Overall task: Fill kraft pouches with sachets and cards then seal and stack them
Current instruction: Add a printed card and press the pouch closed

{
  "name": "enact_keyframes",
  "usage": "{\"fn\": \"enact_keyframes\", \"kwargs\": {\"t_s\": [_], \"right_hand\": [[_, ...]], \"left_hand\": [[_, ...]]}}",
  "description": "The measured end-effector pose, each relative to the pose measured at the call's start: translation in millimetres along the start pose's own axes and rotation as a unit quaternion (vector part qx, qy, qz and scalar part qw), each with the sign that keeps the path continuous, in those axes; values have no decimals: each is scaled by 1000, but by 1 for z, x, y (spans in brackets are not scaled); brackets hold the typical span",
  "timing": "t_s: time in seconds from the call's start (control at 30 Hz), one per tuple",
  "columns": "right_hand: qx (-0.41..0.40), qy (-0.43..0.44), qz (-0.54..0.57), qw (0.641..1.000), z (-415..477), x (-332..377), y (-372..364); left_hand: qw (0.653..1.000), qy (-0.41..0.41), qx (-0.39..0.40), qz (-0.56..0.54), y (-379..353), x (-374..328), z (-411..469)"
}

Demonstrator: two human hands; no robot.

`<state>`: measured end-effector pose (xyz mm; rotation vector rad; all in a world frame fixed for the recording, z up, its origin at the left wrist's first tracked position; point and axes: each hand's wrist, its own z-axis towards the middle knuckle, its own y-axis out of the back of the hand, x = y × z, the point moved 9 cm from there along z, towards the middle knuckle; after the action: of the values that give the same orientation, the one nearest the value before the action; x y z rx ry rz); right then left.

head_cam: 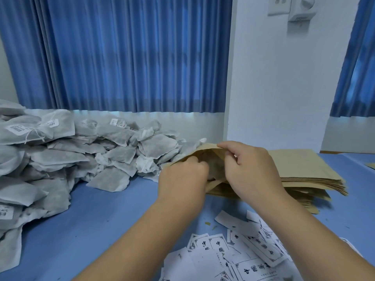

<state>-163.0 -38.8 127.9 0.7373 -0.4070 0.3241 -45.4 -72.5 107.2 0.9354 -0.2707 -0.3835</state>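
Note:
A kraft pouch is held open above the blue table, its mouth facing me. My right hand pinches the pouch's upper lip. My left hand reaches into the mouth, fingers curled and partly hidden inside; what it holds there is hidden. Behind the hands lies a stack of flat kraft pouches. A big heap of grey-white sachets fills the left side. Printed white cards lie scattered at the near right.
The blue table runs between the sachet heap and the cards. Blue curtains and a white wall stand behind. Small crumbs dot the table near the cards.

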Motion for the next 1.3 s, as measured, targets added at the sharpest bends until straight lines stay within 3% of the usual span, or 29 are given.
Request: {"fn": "enact_keyframes", "kwargs": {"t_s": [0.2,0.47,0.57,0.77,1.03,1.13,1.3], "right_hand": [[6,5,13,1000,0,3,0],[17,24,23,999,-2,11,-2],[13,25,23,999,-2,11,-1],[7,22,26,999,-2,10,-1],[1,17,32,999,-2,9,0],[5,14,34,999,-1,9,1],[16,11,30,999,0,7,1]], "left_hand": [[991,-28,121,-51,-24,-4,2],[998,45,30,25,17,1,2],[999,22,-7,26,29,-6,1],[997,-76,22,-8,12,-20,1],[987,-114,63,-96,-3,-24,0],[966,-121,65,-218,-1,-25,2],[956,-46,40,-285,3,-4,8]]}}
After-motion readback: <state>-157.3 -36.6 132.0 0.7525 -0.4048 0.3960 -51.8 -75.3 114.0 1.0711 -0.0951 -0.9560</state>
